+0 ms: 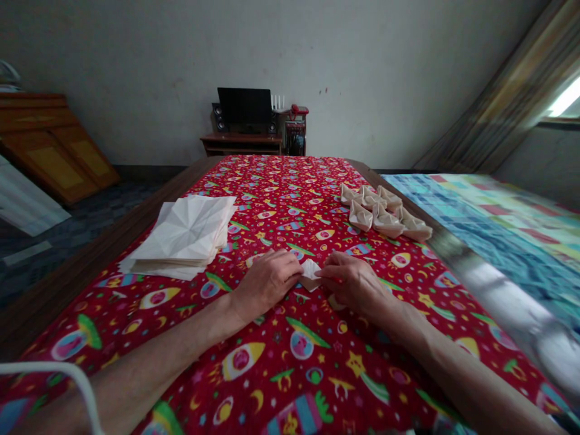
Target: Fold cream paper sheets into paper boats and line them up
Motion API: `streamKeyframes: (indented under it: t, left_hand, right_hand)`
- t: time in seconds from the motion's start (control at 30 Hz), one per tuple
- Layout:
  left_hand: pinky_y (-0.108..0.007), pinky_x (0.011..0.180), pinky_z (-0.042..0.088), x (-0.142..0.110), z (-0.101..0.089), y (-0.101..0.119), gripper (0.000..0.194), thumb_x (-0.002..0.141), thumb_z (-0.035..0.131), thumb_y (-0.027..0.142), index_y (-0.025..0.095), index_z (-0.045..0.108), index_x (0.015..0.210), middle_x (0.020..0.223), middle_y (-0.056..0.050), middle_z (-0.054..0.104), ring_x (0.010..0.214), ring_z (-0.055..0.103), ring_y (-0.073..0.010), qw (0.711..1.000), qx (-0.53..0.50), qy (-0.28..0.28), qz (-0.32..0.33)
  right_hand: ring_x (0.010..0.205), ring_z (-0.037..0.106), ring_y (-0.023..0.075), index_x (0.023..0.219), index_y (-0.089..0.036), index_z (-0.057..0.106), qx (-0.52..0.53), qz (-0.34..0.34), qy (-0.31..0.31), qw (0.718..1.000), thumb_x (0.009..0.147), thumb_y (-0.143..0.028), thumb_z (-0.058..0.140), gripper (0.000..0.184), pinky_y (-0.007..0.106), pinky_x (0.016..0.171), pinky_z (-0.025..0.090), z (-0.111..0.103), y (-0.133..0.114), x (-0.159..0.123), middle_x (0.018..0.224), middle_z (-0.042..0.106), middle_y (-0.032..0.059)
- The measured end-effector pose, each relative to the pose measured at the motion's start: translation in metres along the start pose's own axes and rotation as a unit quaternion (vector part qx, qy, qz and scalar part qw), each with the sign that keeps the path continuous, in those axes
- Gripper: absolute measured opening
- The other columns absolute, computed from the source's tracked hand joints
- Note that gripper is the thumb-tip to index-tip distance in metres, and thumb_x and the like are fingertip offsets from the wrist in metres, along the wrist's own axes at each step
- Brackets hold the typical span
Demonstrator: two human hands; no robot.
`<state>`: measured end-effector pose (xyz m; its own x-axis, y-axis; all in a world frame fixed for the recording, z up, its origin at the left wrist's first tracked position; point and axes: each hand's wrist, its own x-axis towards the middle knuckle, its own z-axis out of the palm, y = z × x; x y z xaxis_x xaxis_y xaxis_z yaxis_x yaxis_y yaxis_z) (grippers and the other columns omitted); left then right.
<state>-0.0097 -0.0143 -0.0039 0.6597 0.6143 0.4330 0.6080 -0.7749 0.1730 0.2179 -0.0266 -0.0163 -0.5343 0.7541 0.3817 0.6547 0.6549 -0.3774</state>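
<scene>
Between my two hands, low over the red patterned cloth, is a small piece of folded white paper. My left hand has its fingers closed at the paper's left edge. The fingertips of my right hand pinch its right edge. Parts of the paper are hidden behind the fingers. To the left lies a stack of creased paper sheets, the top one marked with folds that meet at its middle. Several folded paper boats stand in two rows to the right.
A red cloth with rockets and stars covers the table, whose dark wooden edge shows at the right. A white cable crosses the lower left. Beyond stand a monitor and a wooden cabinet. A bed is at the right.
</scene>
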Motion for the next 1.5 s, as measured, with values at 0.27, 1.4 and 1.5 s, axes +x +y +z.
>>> streamKeyframes:
  t: [0.27, 1.4, 1.5]
  left_hand:
    - [-0.023, 0.070, 0.043, 0.001, 0.007, -0.002, 0.009, 0.083, 0.062, 0.018, 0.017, 0.067, 0.075, 0.078, -0.001, 0.062, 0.078, 0.057, -0.0136, 0.988, -0.128, 0.037, -0.076]
    - [-0.021, 0.055, 0.035, 0.016, 0.001, 0.006, 0.018, 0.068, 0.074, 0.019, 0.015, 0.063, 0.055, 0.066, 0.003, 0.050, 0.060, 0.050, -0.0087, 0.955, -0.184, -0.001, -0.234]
    - [-0.022, 0.055, 0.035, 0.015, -0.001, 0.008, 0.022, 0.070, 0.073, 0.022, 0.014, 0.061, 0.054, 0.066, 0.002, 0.049, 0.060, 0.050, -0.0088, 0.956, -0.167, -0.010, -0.240]
  right_hand:
    - [0.063, 0.056, 0.0129, 0.083, -0.019, 0.065, 0.017, 0.042, 0.007, 0.999, 0.089, -0.031, 0.050, 0.020, 0.023, 0.057, 0.039, -0.005, -0.010, 0.002, 0.076, 0.064, 0.0047]
    - [0.063, 0.055, 0.0128, 0.077, -0.019, 0.065, -0.037, 0.159, 0.006, 0.987, 0.084, -0.042, 0.057, 0.026, 0.022, 0.057, 0.031, 0.002, -0.022, 0.017, 0.073, 0.065, 0.0022]
    - [0.062, 0.056, 0.0136, 0.075, -0.020, 0.067, -0.041, 0.177, -0.003, 0.983, 0.082, -0.045, 0.059, 0.028, 0.022, 0.054, 0.030, 0.002, -0.021, 0.021, 0.069, 0.065, 0.0023]
